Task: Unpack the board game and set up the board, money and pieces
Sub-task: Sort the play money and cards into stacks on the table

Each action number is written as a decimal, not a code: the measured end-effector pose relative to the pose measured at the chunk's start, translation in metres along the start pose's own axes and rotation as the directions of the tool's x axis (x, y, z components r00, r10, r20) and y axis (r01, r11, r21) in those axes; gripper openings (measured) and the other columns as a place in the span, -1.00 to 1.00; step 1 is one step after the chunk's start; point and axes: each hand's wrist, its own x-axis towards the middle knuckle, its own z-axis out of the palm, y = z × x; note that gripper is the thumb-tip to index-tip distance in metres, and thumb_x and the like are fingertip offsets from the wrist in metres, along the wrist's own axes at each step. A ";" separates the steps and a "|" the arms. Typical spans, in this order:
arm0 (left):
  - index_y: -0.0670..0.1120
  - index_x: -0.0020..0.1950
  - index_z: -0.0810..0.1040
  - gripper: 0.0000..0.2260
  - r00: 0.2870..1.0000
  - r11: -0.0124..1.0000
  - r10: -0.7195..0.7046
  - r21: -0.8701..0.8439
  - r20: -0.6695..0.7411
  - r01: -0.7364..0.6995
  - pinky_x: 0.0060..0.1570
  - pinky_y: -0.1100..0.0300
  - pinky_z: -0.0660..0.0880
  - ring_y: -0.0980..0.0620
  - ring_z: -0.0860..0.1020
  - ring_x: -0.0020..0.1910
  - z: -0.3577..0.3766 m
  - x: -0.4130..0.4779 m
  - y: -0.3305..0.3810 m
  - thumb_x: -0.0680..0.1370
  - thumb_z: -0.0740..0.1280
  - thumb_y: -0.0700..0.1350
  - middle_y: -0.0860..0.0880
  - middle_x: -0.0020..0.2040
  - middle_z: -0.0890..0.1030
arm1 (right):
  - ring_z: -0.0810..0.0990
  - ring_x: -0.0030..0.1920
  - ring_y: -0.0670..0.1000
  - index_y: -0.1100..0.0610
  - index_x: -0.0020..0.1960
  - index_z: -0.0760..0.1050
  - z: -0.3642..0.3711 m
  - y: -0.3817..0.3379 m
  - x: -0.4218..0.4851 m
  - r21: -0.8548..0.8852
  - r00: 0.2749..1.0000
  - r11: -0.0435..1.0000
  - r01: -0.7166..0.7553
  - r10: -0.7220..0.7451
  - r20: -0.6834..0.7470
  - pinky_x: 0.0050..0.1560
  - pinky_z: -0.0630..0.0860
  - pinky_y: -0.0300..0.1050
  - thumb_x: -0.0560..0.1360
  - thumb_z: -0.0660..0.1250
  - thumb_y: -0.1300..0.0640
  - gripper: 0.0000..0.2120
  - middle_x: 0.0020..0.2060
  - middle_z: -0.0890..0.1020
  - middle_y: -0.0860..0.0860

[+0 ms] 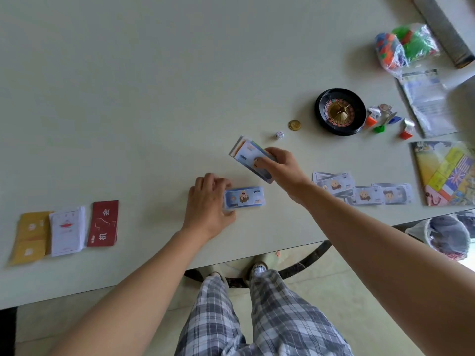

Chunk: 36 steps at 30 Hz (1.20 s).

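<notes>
Pale table (128, 98): R hand (285, 168) grips money wad (244, 153); L hand (205, 206) holds small note stack (246, 197).

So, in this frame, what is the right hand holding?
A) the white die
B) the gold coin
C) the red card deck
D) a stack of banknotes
D: the right hand grips a stack of banknotes, while the left hand holds a smaller pile of notes on the table. The white die, gold coin and red card deck lie untouched.
</notes>
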 end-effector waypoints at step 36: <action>-0.01 -0.09 0.37 -0.73 0.876 0.542 -0.471 -0.747 0.108 0.384 -0.12 -0.04 0.62 -0.10 0.63 -0.11 -0.041 0.015 0.002 0.37 0.45 -0.05 -0.06 -0.09 0.58 | 0.47 -0.19 0.02 0.37 0.24 0.39 0.024 -0.005 -0.015 0.030 0.895 0.990 -0.137 0.110 0.432 -0.23 0.45 -0.24 0.63 0.14 0.25 -0.75 -0.17 0.51 0.12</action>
